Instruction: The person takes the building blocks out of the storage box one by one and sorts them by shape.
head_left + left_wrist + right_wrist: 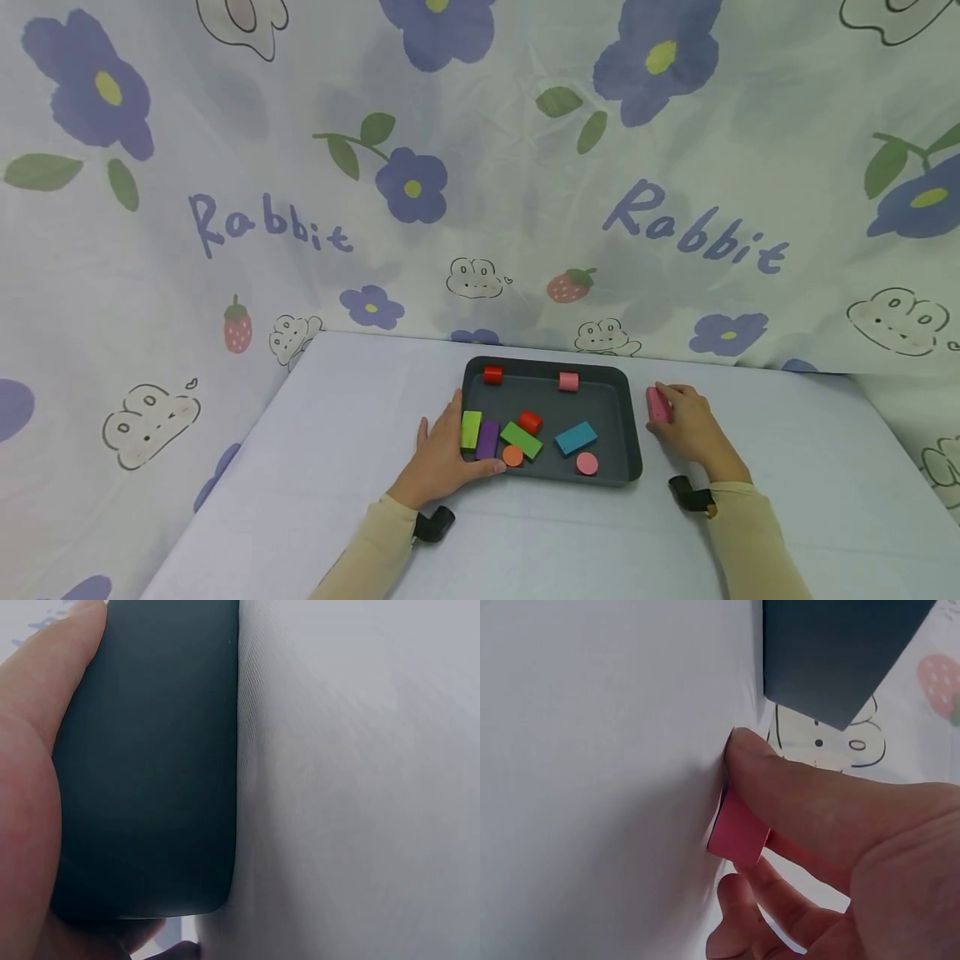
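Observation:
A dark grey tray (pixel 600 417) sits on the white table with several coloured blocks in it. My left hand (pixel 438 458) spans its near left corner, fingers straight along the left side and thumb laid over the front rim. In the left wrist view, the thumb (pixel 45 682) lies along the tray's wall (pixel 150 765). Just right of the tray, my right hand (pixel 690 425) pinches a pink block (pixel 658 406) between thumb and fingers. The right wrist view shows this pink block (pixel 739 829) close against the tabletop, partly hidden by the thumb.
Inside the tray are a purple block (pixel 487 439), a blue block (pixel 576 438), two green blocks, two red cylinders, an orange round piece (pixel 513 456), a pink cylinder (pixel 568 382) and a pink round piece (pixel 587 463). A printed curtain (pixel 480 208) hangs behind the table.

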Motion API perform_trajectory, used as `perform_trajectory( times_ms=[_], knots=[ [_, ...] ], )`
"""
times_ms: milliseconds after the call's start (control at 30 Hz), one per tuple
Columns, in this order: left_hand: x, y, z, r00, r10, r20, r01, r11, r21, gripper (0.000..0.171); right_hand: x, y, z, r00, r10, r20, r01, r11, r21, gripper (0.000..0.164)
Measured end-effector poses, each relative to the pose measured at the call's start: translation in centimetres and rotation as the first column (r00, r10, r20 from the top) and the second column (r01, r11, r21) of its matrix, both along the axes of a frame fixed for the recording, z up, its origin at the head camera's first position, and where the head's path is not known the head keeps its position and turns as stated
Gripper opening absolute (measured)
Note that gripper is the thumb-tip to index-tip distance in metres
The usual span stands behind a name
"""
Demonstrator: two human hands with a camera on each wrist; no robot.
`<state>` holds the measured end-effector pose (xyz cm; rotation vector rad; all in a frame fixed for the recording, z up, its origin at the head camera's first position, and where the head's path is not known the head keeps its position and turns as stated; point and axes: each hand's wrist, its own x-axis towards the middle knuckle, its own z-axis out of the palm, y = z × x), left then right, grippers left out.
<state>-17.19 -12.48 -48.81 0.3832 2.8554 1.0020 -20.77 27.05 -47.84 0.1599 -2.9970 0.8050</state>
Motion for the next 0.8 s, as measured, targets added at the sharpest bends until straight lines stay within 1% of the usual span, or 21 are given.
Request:
perform_trajectory(
  times_ms=[367, 533, 800],
  knots=[
    [0.18, 0.02, 0.19, 1.000, 0.003, 0.014, -0.003, 1.000, 0.020, 0.131, -0.11, 0.41, -0.08, 0.998, 0.018, 0.059, -0.015, 0.999, -0.044, 0.072],
    [0.26, 0.09, 0.46, 1.000, 0.001, 0.021, -0.001, 1.000, 0.021, 0.130, 0.13, 0.45, -0.06, 0.999, 0.023, 0.049, -0.021, 0.999, -0.044, 0.072],
    [0.28, 0.17, 0.64, 1.000, 0.006, 0.017, -0.006, 1.000, 0.019, 0.130, 0.37, 0.77, 0.35, 0.999, 0.016, 0.052, -0.014, 0.999, -0.043, 0.080]
  ],
)
